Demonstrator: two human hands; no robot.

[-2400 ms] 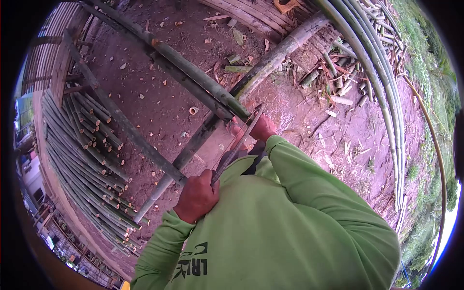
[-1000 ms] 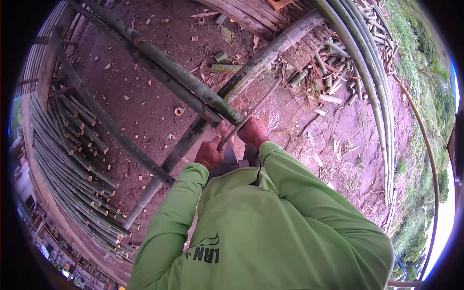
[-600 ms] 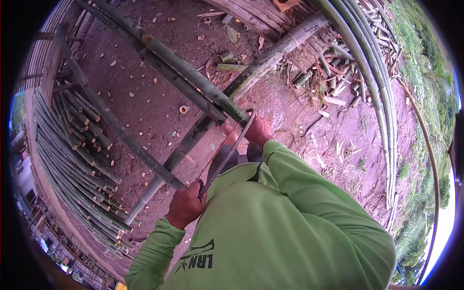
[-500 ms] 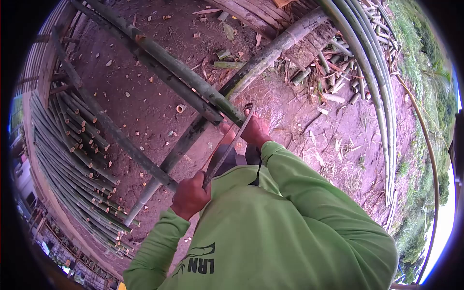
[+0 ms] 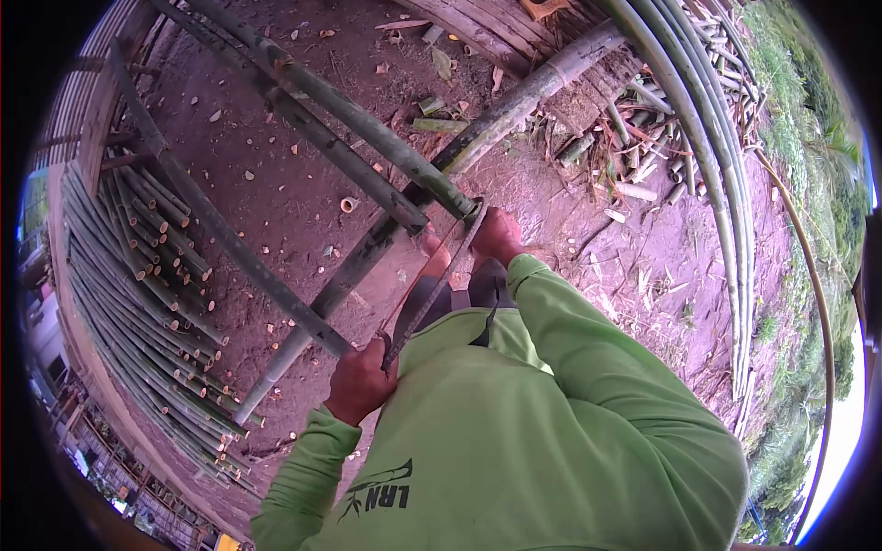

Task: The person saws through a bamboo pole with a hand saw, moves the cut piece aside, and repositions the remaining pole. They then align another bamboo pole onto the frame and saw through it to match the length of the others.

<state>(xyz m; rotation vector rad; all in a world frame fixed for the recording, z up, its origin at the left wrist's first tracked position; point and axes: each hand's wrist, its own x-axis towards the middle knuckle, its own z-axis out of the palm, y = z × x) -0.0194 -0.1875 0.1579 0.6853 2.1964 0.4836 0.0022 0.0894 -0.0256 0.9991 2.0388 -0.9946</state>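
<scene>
My left hand [image 5: 361, 378] is closed around the near end of a saw [image 5: 439, 289] with a curved frame and a thin blade. The saw slants up and right to the cut end of a green bamboo pole [image 5: 390, 147]. Just right of that end, my right hand [image 5: 497, 237] is closed, close to the saw's far end; what its fingers grip is hidden. A second, darker pole [image 5: 344, 165] lies beside the first, and both rest across a thick pole [image 5: 363, 262]. The tip of another long pole [image 5: 230, 243] is next to my left hand.
Many cut bamboo poles [image 5: 119, 303] are stacked at the left. Long green poles [image 5: 712, 129] curve down the right side, near a pile of short offcuts [image 5: 643, 151]. Chips and leaves lie on the earth floor [image 5: 276, 202]. My bare feet are below the pole ends.
My right hand has moved slightly right, away from the pole end. The saw's far end has shifted slightly right, and my left hand is slightly lower.
</scene>
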